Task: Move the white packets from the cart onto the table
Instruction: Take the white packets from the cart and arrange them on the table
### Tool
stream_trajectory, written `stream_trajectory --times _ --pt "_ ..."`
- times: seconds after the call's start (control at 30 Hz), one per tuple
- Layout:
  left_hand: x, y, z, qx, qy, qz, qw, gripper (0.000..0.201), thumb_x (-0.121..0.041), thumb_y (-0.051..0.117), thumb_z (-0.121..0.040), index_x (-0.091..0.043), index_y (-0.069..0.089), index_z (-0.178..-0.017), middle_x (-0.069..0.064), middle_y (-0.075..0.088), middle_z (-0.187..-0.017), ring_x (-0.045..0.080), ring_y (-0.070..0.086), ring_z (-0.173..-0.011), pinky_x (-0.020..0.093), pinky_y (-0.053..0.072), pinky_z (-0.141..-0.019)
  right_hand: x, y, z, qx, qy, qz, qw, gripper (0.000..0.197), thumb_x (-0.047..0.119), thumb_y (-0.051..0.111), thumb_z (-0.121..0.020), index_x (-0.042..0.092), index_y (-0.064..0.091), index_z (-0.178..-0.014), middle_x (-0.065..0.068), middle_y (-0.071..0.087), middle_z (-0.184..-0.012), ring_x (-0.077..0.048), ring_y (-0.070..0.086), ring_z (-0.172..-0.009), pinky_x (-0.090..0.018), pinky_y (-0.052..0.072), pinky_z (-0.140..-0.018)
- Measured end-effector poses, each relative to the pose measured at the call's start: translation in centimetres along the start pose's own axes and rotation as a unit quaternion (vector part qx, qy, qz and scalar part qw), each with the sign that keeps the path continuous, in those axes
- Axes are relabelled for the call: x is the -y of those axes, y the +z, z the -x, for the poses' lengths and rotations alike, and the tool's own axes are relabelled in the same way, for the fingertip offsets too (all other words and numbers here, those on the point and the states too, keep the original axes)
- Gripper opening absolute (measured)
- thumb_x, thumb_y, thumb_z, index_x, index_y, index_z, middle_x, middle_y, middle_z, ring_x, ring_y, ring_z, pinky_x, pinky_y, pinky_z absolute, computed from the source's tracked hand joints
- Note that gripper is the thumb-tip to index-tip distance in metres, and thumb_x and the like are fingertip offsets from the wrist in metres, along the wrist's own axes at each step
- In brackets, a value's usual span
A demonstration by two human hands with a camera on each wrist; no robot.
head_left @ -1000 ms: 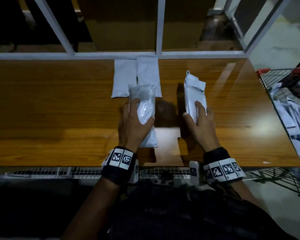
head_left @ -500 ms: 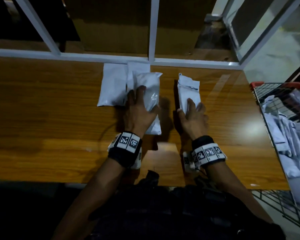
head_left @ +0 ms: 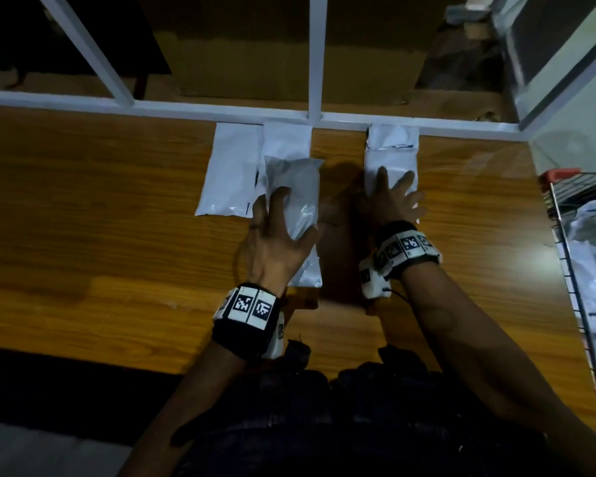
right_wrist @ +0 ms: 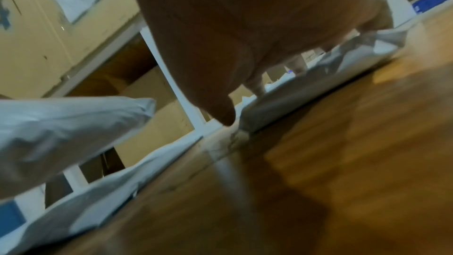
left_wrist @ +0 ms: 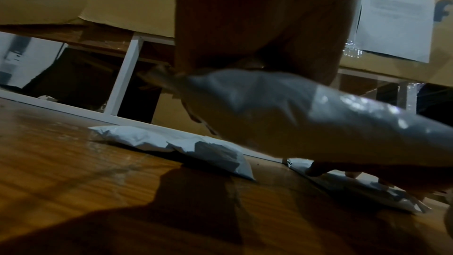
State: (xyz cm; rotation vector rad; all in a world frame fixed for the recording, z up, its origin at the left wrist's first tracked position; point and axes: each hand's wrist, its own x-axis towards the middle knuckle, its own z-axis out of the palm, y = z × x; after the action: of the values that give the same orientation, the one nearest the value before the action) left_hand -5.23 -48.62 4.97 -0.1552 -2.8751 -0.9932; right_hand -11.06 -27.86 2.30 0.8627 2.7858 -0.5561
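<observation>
My left hand (head_left: 276, 232) grips a white packet (head_left: 296, 187) and holds it tilted just above the wooden table (head_left: 100, 218); the left wrist view shows this packet (left_wrist: 294, 123) off the surface. It hangs over the near end of one of two packets (head_left: 227, 173) (head_left: 286, 139) lying flat side by side at the back rail. My right hand (head_left: 389, 201) rests with spread, straight fingers on a fourth packet (head_left: 391, 153), which lies flat against the rail. In the right wrist view the fingertips (right_wrist: 257, 86) touch that packet (right_wrist: 318, 84).
A wire cart (head_left: 565, 187) with a red handle stands at the table's right end, with several white packets (head_left: 592, 270) in it. A white metal frame (head_left: 186, 110) runs along the table's far edge, with cardboard boxes (head_left: 248, 46) behind it.
Both hands moved forward toward the back rail. The right packet, held upright before, now lies flat under the spread right fingers. The left hand carried its packet over the earlier ones.
</observation>
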Motion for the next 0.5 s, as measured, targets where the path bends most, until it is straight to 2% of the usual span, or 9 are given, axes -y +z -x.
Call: stream_trajectory --times 0.17,0.27,0.4,0.5 --pt "-1.0 1.1 -1.8 0.024 -0.001 0.016 1.0 0.072 -0.049 0.067 -0.081 -0.029 0.034 -0.142 0.009 0.04 -0.14 0.033 0.051 -0.12 0.046 0.054 -0.088 -0.8 -0.6 1.2 0.015 -0.03 -0.029 0.999 0.064 0.05 0.047 -0.097 0.038 0.02 -0.154 -0.018 -0.001 -0.163 -0.051 0.004 -0.145 -0.067 0.007 -0.112" --pt "-2.3 2.2 -3.3 0.038 0.004 0.007 0.999 0.073 -0.047 0.068 -0.082 -0.03 0.033 -0.144 0.012 0.038 -0.145 0.037 0.047 -0.126 0.047 0.05 -0.093 -1.9 -1.3 2.4 0.007 -0.018 -0.038 0.999 0.065 0.046 0.047 -0.099 0.037 0.017 -0.155 -0.019 -0.002 -0.164 -0.051 -0.003 -0.146 -0.069 0.004 -0.112" --pt "-3.7 3.1 -5.5 0.036 0.05 0.004 0.998 0.072 -0.046 0.068 -0.081 -0.029 0.035 -0.143 0.01 0.041 -0.139 0.034 0.048 -0.123 0.045 0.048 -0.088 -4.8 -1.6 4.8 0.004 0.001 -0.059 0.998 0.069 0.053 0.05 -0.097 0.033 0.018 -0.154 -0.019 0.008 -0.162 -0.05 0.01 -0.145 -0.067 0.015 -0.113" --pt "-4.4 3.6 -8.1 0.05 0.075 0.004 0.996 0.072 -0.047 0.068 -0.081 -0.029 0.036 -0.142 0.009 0.042 -0.134 0.032 0.049 -0.12 0.044 0.05 -0.085 -6.4 -1.6 7.3 -0.011 -0.004 -0.066 0.998 0.07 0.061 0.042 -0.097 0.029 0.018 -0.155 -0.019 0.014 -0.161 -0.048 0.017 -0.143 -0.061 0.021 -0.112"
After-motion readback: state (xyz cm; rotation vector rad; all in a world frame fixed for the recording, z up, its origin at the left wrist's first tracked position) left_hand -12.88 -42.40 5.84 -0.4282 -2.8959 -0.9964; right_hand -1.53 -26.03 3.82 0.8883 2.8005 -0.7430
